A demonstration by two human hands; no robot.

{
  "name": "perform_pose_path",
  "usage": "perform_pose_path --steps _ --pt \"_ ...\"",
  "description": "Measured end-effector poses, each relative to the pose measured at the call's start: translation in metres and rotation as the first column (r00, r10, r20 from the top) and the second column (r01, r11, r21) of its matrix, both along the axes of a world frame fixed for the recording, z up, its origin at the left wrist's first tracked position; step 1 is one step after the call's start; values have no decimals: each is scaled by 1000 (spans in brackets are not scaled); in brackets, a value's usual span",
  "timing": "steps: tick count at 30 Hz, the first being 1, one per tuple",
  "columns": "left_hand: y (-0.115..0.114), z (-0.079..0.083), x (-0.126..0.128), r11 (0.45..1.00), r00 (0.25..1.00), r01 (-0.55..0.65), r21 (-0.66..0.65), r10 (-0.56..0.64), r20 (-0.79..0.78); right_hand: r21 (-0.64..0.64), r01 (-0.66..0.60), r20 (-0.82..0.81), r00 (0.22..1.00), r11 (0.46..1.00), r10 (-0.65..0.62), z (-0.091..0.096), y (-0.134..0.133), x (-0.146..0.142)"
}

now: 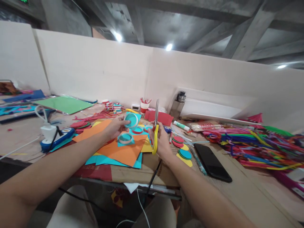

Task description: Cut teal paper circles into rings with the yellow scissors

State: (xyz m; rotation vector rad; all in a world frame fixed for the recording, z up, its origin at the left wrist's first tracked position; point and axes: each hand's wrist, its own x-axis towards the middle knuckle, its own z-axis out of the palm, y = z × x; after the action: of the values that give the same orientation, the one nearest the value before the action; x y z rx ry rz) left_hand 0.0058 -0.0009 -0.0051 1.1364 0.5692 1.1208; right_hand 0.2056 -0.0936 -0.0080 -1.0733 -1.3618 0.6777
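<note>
Between the thumb and fingers of my left hand [116,127] is a white paper ring with a turquoise paper base [132,120], tilted so its inside faces me. My right hand [161,144] grips yellow-handled scissors [155,139], their metal blades pointing up. A second white ring on turquoise paper [125,138] lies just below my left hand, on an orange sheet [124,152]. Behind it sits a red-edged ring on turquoise paper [137,129]. Another ring beside my right hand is partly hidden by it.
Stacked paper discs [184,154] and a black phone [212,162] lie to the right, with a heap of colourful pipe cleaners [256,144] beyond. On the left are a blue power strip [57,139] and a green sheet [67,104]. A dark bottle [177,104] stands at the back.
</note>
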Motion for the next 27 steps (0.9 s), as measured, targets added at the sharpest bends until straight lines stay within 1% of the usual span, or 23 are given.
perform_pose_path --steps 4,10,14,18,21,24,27 --pt "-1 0 0 999 1000 -23 43 23 21 -6 -14 38 999 1000 14 1 0 2" --pt "0 -5 2 999 999 -38 30 38 -1 -59 -41 76 996 997 46 0 0 4" --pt "0 -4 3 998 999 -49 32 49 3 -53 -33 93 995 998 38 -1 0 5" --pt "5 5 -5 995 993 -91 27 89 82 -24 -30 71 997 999 31 -3 3 6" --pt "16 11 -17 991 979 -131 20 127 160 -9 -18 66 998 1000 19 -6 6 6" --pt "27 12 -30 983 951 -182 -31 184 249 -4 -17 68 998 1000 18 -6 8 6" --pt "34 12 -37 962 912 -248 -116 272 306 12 -7 105 994 1000 6 -7 10 6"
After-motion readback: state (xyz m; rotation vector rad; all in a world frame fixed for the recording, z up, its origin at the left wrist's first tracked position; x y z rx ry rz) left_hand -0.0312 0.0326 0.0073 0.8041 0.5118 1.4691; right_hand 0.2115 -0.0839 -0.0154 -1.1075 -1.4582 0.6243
